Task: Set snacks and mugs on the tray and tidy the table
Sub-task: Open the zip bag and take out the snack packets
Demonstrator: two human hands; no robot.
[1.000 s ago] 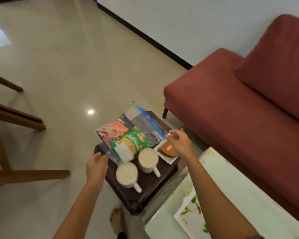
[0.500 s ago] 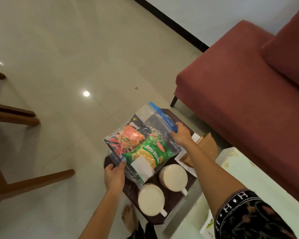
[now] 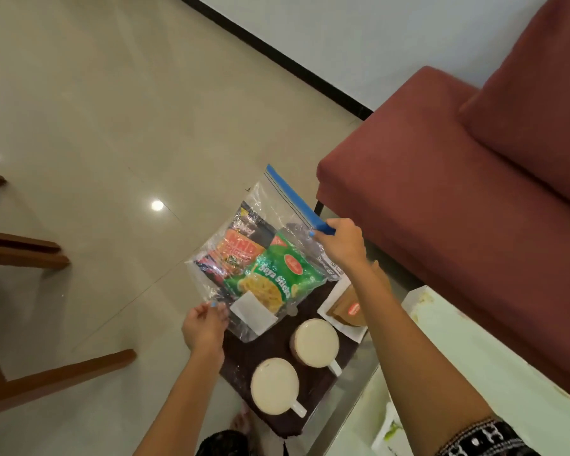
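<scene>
A clear zip bag (image 3: 270, 212) with a blue seal strip holds a green Soya Sticks packet (image 3: 278, 274) and a red-orange snack packet (image 3: 241, 248). My right hand (image 3: 341, 243) grips the bag's blue top corner. My left hand (image 3: 204, 325) pinches the bag's lower left edge. The bag hangs tilted over the dark wooden tray (image 3: 270, 343). Two cream mugs (image 3: 314, 342) (image 3: 274, 385) stand on the tray, handles toward the lower right. A white plate (image 3: 336, 299) with a brown wrapped snack (image 3: 349, 309) sits at the tray's right edge, partly behind my right forearm.
A red sofa (image 3: 441, 199) stands to the right, close to the tray. A pale table (image 3: 474, 373) with a white item fills the lower right. Wooden furniture legs (image 3: 23, 251) are on the left, on the glossy tiled floor. My bare foot shows below the tray.
Both hands have lifted the snack bag higher and to the right above the tray. The camera has moved closer and tilted down.
</scene>
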